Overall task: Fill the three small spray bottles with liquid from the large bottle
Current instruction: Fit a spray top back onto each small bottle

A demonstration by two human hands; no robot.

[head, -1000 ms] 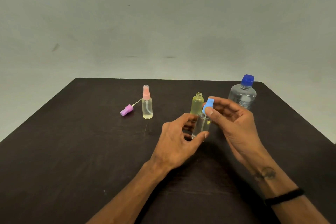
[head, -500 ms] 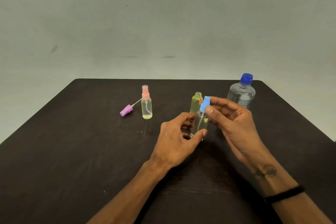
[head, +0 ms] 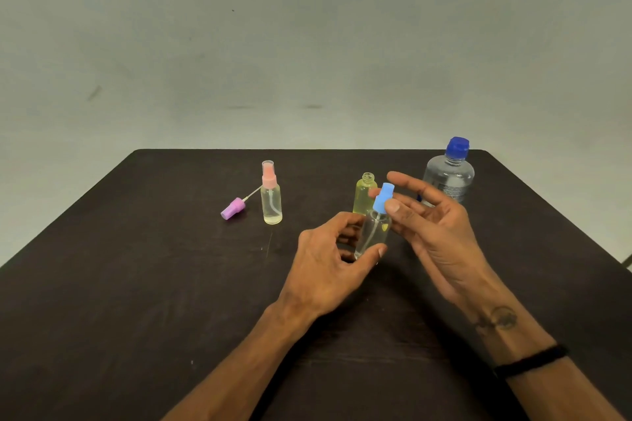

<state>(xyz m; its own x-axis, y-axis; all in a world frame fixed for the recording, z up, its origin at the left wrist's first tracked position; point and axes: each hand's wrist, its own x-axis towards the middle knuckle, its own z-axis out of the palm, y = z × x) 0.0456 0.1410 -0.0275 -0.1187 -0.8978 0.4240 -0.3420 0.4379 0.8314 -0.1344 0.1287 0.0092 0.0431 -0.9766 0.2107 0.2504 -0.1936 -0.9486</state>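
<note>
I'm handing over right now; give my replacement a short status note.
Left hand grips the clear small bottle; right hand pinches its light-blue spray head.
Pink-capped spray bottle stands closed, with liquid inside.
Yellow-tinted small bottle stands open behind; its purple spray head lies on the dark table.
Large blue-capped bottle is closed, far right.
Left: settle the blue head, cap the yellow bottle; its fill level is unclear.

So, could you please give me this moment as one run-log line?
left hand: holds clear spray bottle | right hand: pinches blue spray cap | yellow bottle: uncapped | large bottle: capped

Blue cap (head: 457, 147), pink sprayer (head: 268, 178), purple sprayer (head: 233, 208), dark table (head: 136, 284).
</note>
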